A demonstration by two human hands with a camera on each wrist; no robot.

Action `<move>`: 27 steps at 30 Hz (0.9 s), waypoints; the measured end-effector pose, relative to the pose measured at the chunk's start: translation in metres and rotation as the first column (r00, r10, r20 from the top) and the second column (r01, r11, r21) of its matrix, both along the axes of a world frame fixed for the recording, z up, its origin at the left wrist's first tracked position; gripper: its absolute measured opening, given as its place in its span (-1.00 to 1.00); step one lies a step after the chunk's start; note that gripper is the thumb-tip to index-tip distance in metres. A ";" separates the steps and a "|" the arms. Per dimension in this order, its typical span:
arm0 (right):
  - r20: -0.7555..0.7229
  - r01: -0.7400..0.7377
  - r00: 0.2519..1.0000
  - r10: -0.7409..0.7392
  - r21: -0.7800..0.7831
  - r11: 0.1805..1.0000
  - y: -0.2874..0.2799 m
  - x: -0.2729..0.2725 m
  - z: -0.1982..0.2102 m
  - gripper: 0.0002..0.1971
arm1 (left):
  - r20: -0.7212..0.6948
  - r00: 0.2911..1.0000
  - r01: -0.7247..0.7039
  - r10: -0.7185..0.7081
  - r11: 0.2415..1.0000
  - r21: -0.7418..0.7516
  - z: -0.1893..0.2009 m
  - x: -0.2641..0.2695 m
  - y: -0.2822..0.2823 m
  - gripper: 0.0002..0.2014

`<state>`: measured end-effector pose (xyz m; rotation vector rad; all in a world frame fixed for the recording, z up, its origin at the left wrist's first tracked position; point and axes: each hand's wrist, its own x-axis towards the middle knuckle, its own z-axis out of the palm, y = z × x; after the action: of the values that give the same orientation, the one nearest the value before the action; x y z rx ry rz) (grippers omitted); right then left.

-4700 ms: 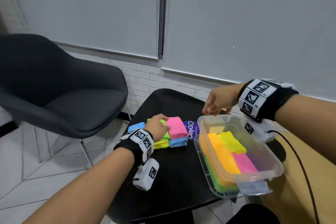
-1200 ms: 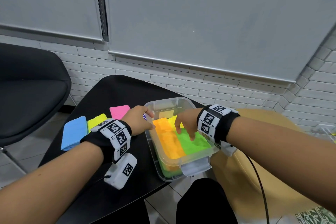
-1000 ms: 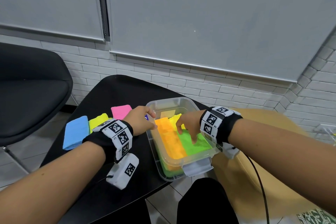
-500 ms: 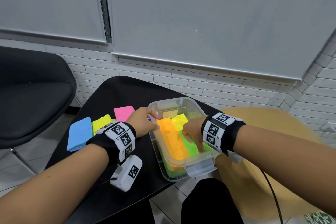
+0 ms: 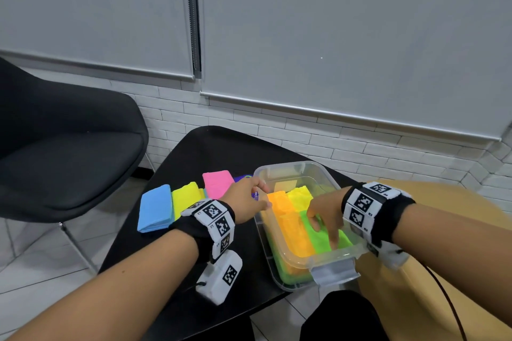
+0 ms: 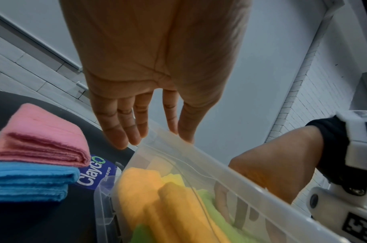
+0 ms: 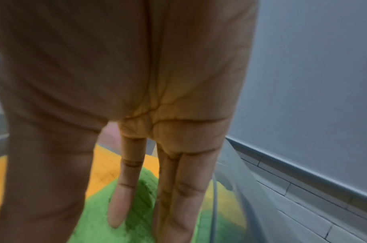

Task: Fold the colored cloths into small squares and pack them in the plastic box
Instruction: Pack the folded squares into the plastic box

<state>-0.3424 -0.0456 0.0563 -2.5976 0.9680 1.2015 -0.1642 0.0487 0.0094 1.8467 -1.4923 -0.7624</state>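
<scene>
A dark grey upholstered shell chair (image 5: pixel 66 152) stands left of the round black counter (image 5: pixel 221 147), whose top carries a blue ClayGo sticker (image 6: pixel 95 172), below grey roller blinds (image 5: pixel 332 30) on a white brick wall (image 5: pixel 304 135).

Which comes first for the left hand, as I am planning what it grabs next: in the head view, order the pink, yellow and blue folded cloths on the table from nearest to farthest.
From the left hand, which rests at the plastic box rim:
1. Pink cloth, just beside the hand, toward the wall.
2. Yellow cloth, in the middle of the row, farther left.
3. Blue cloth, at the row's left end.
</scene>
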 end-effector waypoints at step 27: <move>0.512 0.206 0.858 -0.041 -0.269 0.941 0.013 0.214 -0.006 -0.75 | -0.350 0.846 -0.353 0.401 0.915 0.196 -0.063 0.142 0.002 -0.68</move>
<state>-0.1281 -0.0328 0.0504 -2.7988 1.2577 0.3112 -0.0226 0.0509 -0.0540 1.8670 -0.8129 -0.9675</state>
